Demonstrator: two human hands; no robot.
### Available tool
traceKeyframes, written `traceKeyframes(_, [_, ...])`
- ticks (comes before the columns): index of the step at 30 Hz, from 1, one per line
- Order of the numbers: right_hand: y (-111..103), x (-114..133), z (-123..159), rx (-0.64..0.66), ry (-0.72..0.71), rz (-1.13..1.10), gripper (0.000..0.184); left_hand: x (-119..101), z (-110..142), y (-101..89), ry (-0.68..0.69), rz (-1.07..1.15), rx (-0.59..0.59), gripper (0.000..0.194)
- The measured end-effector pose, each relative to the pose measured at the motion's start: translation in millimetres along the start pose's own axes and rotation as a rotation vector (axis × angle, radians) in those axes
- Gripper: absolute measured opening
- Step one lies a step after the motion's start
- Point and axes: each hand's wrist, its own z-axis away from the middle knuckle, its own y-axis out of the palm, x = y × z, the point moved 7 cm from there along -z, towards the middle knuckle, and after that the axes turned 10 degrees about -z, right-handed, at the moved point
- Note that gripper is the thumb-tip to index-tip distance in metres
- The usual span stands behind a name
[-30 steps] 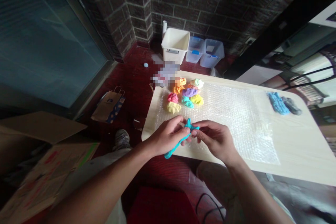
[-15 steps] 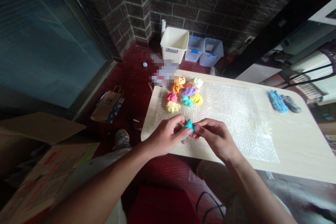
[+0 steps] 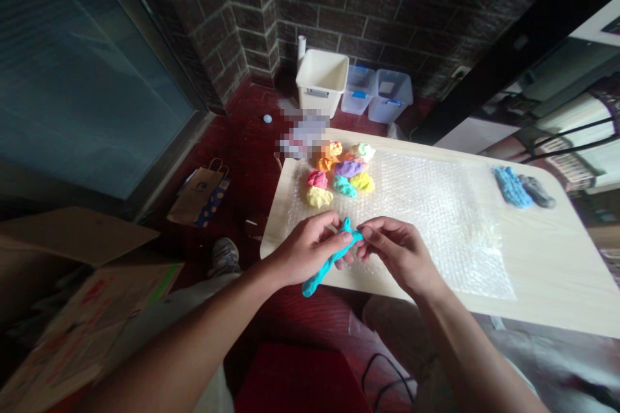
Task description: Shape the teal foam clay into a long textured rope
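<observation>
Both my hands meet above the near edge of the table, holding a long, soft turquoise piece. It looks like cloth or clay; I cannot tell which. My left hand pinches its middle between thumb and fingers, and the longer end hangs down past the palm toward me. With thumb and fingertips my right hand grips a short tip on the right. Another short tip points up between the hands. Beyond them lie several crumpled soft lumps, among them a pale yellow lump, a teal lump and a purple lump.
Bubble wrap covers much of the pale table. A blue knobbly bundle and a grey bundle lie at right. Behind the table stand a white bin and clear boxes. A cardboard box is at left.
More of the turquoise piece shows now: its long end has come out below my left hand. The tip in my right hand stretches out slightly further. Both hands stay nearly in place.
</observation>
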Motion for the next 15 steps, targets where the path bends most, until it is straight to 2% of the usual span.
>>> traceKeyframes(7, [0.8, 16.1, 6.8, 0.023, -0.321, 0.383, 0.023, 8.9, -2.8, -2.5, -0.077, 0.140, 0.015, 0.032])
traceKeyframes(11, [4.1, 18.5, 7.2, 0.081, -0.323, 0.458, 0.017, 9.4, -1.0, -2.0, -0.086, 0.113, 0.056, 0.032])
traceKeyframes(15, [3.1, 13.8, 6.7, 0.071, -0.244, 0.336, 0.019, 4.6, -0.5, -3.5, -0.050, 0.061, 0.035, 0.031])
